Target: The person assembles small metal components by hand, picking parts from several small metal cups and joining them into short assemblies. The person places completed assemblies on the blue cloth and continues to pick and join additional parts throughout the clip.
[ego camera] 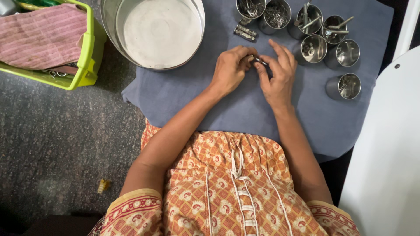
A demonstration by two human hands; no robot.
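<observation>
My left hand (229, 70) and my right hand (278, 74) meet over a grey-blue cloth (183, 94). Together they pinch a small dark metal part (259, 61) between their fingertips. Much of the part is hidden by my fingers. Just beyond my hands lie two small dark metal pieces (245, 32) on the cloth. Several small steel cups (313, 48) stand in a cluster at the far right, holding small metal parts and pins.
A large round steel tin (153, 32) with a pale inside sits at the far left of the cloth. A lime-green plastic basket (89, 52) with a pink striped cloth stands on the speckled floor to the left. A white surface (389, 153) borders the right.
</observation>
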